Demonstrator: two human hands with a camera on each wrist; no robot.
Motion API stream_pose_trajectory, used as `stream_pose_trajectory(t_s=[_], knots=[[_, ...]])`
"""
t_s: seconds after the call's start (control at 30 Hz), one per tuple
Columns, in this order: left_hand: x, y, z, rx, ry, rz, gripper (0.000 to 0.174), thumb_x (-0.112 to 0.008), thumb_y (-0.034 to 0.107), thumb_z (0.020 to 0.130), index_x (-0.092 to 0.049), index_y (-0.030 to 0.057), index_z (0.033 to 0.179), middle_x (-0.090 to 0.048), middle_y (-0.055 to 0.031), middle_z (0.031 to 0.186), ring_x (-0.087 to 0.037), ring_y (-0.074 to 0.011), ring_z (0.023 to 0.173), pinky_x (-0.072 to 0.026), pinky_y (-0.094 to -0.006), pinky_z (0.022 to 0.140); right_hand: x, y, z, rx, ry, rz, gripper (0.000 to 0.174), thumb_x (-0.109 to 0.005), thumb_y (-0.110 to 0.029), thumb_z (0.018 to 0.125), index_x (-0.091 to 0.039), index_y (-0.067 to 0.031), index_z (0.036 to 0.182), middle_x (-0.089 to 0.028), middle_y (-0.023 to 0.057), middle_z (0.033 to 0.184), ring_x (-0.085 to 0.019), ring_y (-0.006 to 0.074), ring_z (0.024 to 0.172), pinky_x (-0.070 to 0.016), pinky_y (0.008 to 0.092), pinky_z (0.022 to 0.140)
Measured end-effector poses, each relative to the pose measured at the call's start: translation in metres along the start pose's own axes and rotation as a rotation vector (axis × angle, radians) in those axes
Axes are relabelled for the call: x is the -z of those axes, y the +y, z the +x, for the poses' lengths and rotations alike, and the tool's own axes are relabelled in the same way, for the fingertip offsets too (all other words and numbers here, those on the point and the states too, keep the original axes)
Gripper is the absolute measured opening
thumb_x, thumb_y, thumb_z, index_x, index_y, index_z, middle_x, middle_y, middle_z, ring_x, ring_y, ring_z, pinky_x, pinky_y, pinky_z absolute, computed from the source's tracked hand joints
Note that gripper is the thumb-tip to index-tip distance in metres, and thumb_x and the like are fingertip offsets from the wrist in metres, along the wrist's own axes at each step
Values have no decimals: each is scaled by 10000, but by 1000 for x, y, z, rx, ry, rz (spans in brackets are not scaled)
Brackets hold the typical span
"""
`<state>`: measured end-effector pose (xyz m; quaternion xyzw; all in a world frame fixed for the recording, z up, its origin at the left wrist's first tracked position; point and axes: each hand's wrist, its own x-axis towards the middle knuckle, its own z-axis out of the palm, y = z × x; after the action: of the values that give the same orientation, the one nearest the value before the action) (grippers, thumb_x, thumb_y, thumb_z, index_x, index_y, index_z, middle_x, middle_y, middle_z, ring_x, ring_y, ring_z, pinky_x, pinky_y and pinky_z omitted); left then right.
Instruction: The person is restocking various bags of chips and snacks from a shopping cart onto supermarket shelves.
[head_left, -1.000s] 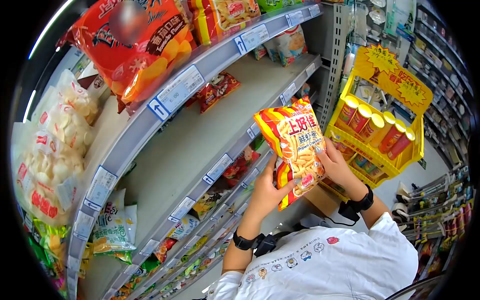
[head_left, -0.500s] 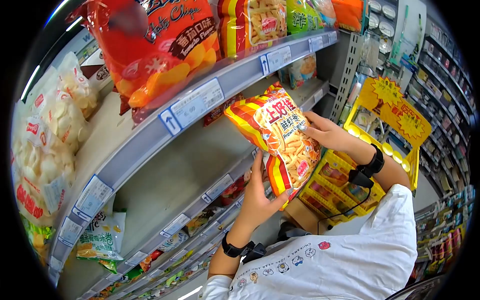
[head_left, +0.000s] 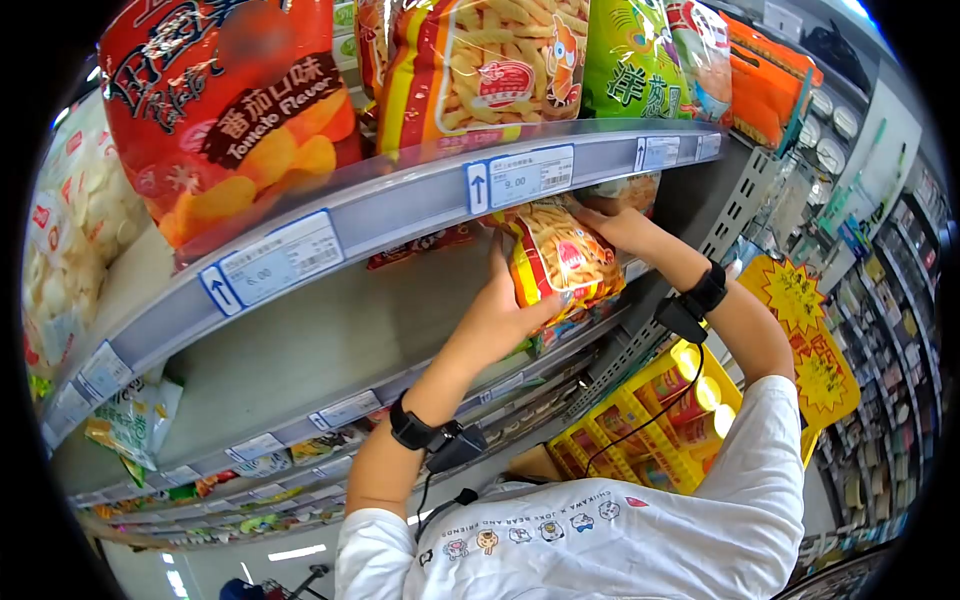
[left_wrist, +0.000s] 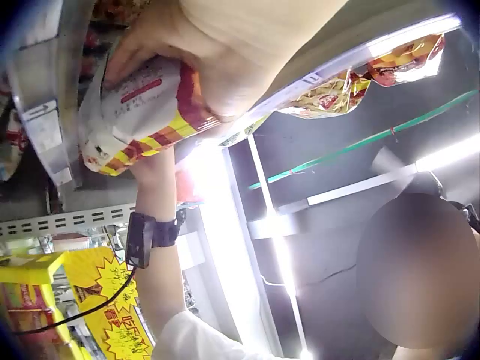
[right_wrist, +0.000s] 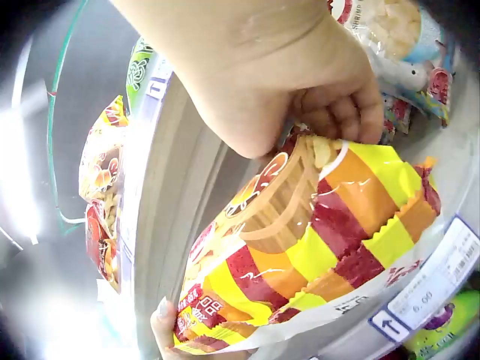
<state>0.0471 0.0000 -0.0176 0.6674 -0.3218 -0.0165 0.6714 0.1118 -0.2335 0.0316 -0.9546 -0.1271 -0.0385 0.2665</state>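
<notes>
**Two hands are gripping a prawn cracker bag [head_left: 568, 262] at the snack shelves**

The left hand [head_left: 500, 312] is clasping the lower end of the bag, its thumb pressing on the front and its other fingers wrapping the side. The right hand [head_left: 622, 230] is pinching the upper end, its fingers curling against the wrapper. Both sets of fingers are clamping on the bag, which is tilting below the upper shelf [head_left: 400, 187] and over the lower shelf [head_left: 290, 350]. Whether it is touching the lower shelf, the views are not making clear.

On the upper shelf, a red tomato-flavor chip bag [head_left: 235, 120], a larger striped cracker bag [head_left: 480, 70] and a green snack bag [head_left: 630, 60] are standing in a row. Price labels reading 6.00 [head_left: 272, 265] and 9.00 [head_left: 520, 182] are lining its front edge. A red packet [head_left: 420, 247] is lying left of the held bag. A yellow display rack [head_left: 650, 425] is holding canisters [head_left: 690, 400] near the right arm.
</notes>
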Motion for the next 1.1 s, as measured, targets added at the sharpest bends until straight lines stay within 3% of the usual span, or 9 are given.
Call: stream_pose_trajectory(t_s=[0.1, 0.13, 0.27, 0.33, 0.53, 0.7, 0.83, 0.93, 1.1], knots=[[-5, 6, 19, -34, -9, 44, 1061, -687, 212, 773, 134, -29, 1400, -292, -197, 1384, -344, -222, 1258, -294, -291, 1033, 4, 19, 28, -29, 100, 222, 518, -517, -450, 875, -544, -56, 1210, -546, 198, 1207, -523, 313, 1104, -406, 328, 925], [-5, 8, 26, -46, 10, 101, 1065, -685, 223, 775, 139, -29, 1399, -281, -200, 1392, -336, -225, 1265, -288, -291, 1037, 10, 4, 26, -15, 227, 27, 410, -504, -354, 896, -570, -47, 1159, -577, 195, 1141, -543, 331, 1045, -418, 343, 902], [5, 4, 56, 20, 6, 237, 1053, -699, 296, 748, 50, -21, 1416, -231, -198, 1432, -259, -250, 1319, -233, -308, 1072, 24, 14, 59, 522, 307, -251, 249, -484, -215, 890, -609, -8, 946, -625, 180, 938, -586, 323, 856, -457, 384, 792], [10, 13, 62, 80, -21, 333, 1016, -710, 369, 705, -98, -28, 1413, -247, -224, 1430, -213, -299, 1347, -200, -333, 1092, 17, 21, 68, 518, 355, -186, 245, -492, -211, 886, -610, -3, 940, -629, 180, 919, -589, 321, 839, -462, 386, 776], [26, -2, 96, 192, 45, 871, 873, -733, 331, 667, -309, -61, 1321, -380, -283, 1332, -368, -380, 1247, -300, -373, 1043, -6, 42, 104, 615, 531, -279, 271, -531, -254, 852, -626, -20, 951, -633, 175, 934, -596, 342, 881, -460, 416, 801], [41, -62, 128, 10, 272, 1277, 632, -713, 214, 668, -470, -38, 1195, -488, -265, 1211, -450, -379, 1161, -361, -422, 982, -35, 50, 131, 517, 643, -174, 278, -541, -245, 837, -623, -10, 963, -630, 196, 942, -589, 355, 903, -456, 425, 802], [56, -91, 144, 155, 412, 1136, 379, -541, 107, 807, -507, -30, 1159, -503, -270, 1179, -465, -373, 1141, -363, -435, 964, -63, 54, 150, 428, 612, -19, 270, -568, -219, 837, -606, 22, 954, -629, 209, 937, -586, 358, 907, -450, 412, 811], [48, -103, 147, 1, 555, 1230, 270, -397, 124, 912, -573, 7, 1081, -569, -223, 1100, -549, -364, 1017, -451, -423, 847, -79, 76, 171, 507, 615, 46, 293, -589, -210, 850, -569, 17, 1033, -625, 176, 973, -615, 310, 890, -491, 399, 765], [46, -107, 147, -84, 346, 1115, 351, -538, 78, 788, -534, -20, 1125, -534, -257, 1144, -503, -378, 1093, -425, -404, 899, -92, 104, 190, 163, 278, 516, 268, -527, -176, 901, -495, 11, 1091, -602, 150, 937, -636, 231, 748, -548, 332, 606]])
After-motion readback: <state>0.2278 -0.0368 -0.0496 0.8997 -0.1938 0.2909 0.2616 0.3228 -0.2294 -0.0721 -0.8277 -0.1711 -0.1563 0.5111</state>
